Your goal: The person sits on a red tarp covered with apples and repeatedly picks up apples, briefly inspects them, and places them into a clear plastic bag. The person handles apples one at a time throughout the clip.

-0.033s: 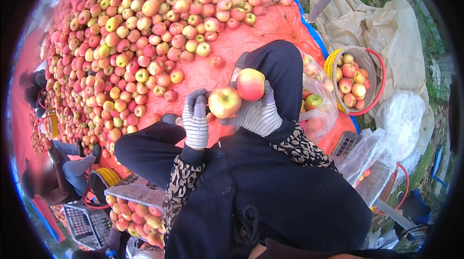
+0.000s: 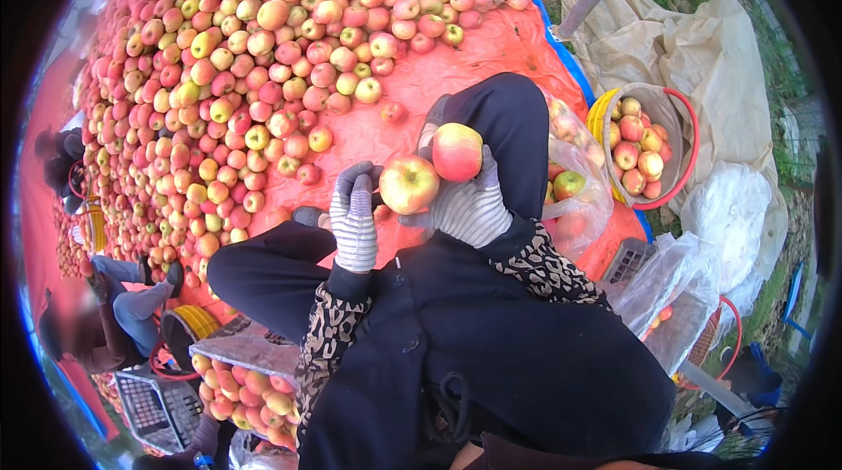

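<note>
Not much had changed on my head view: both apples sat a hair further right. The right hand (image 2: pixel 474 210) was wrapped around the redder apple (image 2: pixel 457 153). The yellower apple (image 2: pixel 410 184) was between both hands; I couldn't tell if the left hand (image 2: pixel 355 217) actually gripped it. Far left, a seated co-worker (image 2: pixel 114 331) had lowered an arm slightly.

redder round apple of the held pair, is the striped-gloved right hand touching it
Touching: the head view shows the striped-gloved right hand with fingers against the right edge of the redder round apple.
</note>
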Motion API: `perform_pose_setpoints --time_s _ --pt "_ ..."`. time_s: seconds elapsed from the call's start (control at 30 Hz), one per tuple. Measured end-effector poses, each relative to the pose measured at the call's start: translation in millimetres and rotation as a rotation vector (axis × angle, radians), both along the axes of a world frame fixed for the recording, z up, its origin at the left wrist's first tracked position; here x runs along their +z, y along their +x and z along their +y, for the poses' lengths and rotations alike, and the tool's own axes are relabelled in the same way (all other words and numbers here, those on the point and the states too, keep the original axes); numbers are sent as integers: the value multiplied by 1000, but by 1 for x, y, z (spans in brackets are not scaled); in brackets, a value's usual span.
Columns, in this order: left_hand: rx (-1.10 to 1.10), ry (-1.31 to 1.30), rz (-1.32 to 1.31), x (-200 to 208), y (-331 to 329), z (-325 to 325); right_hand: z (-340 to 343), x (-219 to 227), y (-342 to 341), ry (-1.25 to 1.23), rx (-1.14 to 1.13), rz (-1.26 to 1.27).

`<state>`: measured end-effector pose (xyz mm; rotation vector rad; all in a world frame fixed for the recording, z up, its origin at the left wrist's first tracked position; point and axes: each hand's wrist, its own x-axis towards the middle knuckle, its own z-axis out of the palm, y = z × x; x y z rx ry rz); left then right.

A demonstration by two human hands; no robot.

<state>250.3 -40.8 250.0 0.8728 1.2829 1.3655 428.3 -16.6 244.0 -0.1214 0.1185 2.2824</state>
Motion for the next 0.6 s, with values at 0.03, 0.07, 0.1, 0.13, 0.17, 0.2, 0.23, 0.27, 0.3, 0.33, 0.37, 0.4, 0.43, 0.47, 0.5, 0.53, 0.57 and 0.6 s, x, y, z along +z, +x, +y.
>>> perform_pose_setpoints --time_s 0.03,0.07,0.1,0.13,0.17,0.2,0.23,0.27,0.3,0.33,0.37,0.4,0.43,0.47,0.5,0.53,0.57,0.6 --pt "-14 16 -26 2 1 -1 0 3 0 -12 -16 27" --pt "-27 32 -52 5 2 -3 0 5 0 -14 -28 13" --pt "-148 127 54 8 1 -7 1 7 0 -16 -40 -2" --pt "-232 163 216 7 1 -9 1 8 0 -20 -53 -16" --pt "-284 291 531 7 2 -7 1 6 -1 -36 -84 -43" --pt "-333 417 848 8 5 -4 1 4 -3 -53 -114 -69" --pt "-349 393 919 6 10 -5 1 1 -4 -67 -143 -92" --pt "-324 355 793 -1 9 -6 1 0 -5 -62 -131 -80" --pt "-299 317 668 -12 7 -7 -1 -1 -5 -58 -118 -67" --pt "-275 278 537 -15 7 -7 -1 -1 -5 -56 -107 -59" --pt "-269 286 526 -17 6 -7 -1 -3 -4 -46 -98 -48" --pt "-266 291 531 -19 7 -7 -1 -4 -3 -36 -89 -37" --pt "-260 296 541 -18 7 -7 -1 -5 -4 -26 -76 -22" --pt "-254 301 552 -17 7 -7 -1 -4 -4 -27 -71 -12" --pt "-251 286 552 -15 7 -7 -1 -2 -3 -28 -65 -1" --pt "-251 273 549 -10 9 -7 -1 -1 -3 -29 -63 7" --pt "-251 260 545 -8 10 -8 -1 -2 -3 -33 -54 5" --pt "-236 248 546 -7 10 -8 -1 -3 -3 -38 -45 3"
